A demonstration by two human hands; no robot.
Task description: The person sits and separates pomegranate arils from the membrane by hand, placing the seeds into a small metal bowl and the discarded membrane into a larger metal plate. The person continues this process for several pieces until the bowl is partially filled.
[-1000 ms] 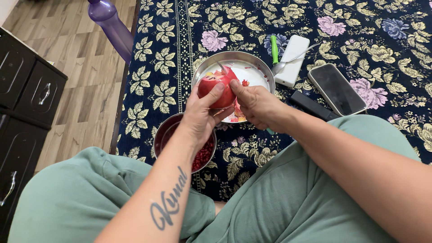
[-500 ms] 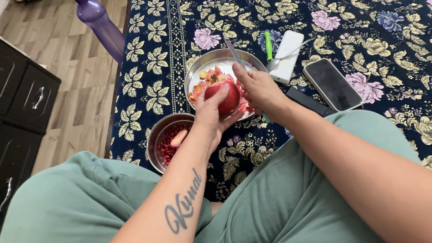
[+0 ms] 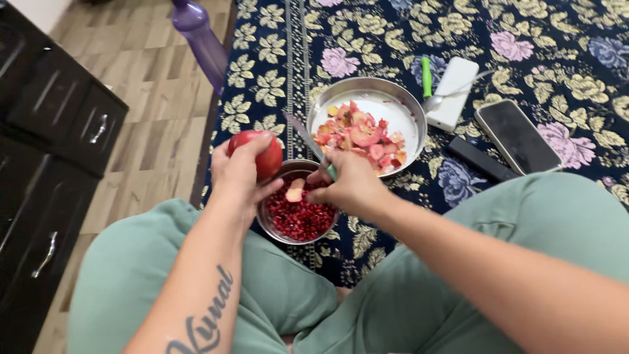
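Note:
My left hand (image 3: 237,174) grips a red pomegranate (image 3: 263,155) just left of a small steel bowl (image 3: 270,225) filled with red seeds and one pale bit of pith. My right hand (image 3: 352,185) is closed on a knife (image 3: 304,137) with a greenish handle; its blade points up and to the left over the bowl's far rim. Beyond them a round steel plate (image 3: 406,108) holds several pieces of pink and yellow peel. Both bowl and plate rest on a dark blue floral cloth.
A white power bank (image 3: 456,92), a spoon (image 3: 440,99), a green-handled tool (image 3: 426,75), a dark phone (image 3: 517,136) and a black bar-shaped object (image 3: 480,159) lie right of the plate. A purple bottle (image 3: 200,38) stands on the wooden floor; black drawers (image 3: 59,124) at left. My green-trousered knees frame the bowl.
Both hands came back from the plate toward me. The pomegranate went left to beside the seed bowl, and the knife now hovers over the bowl.

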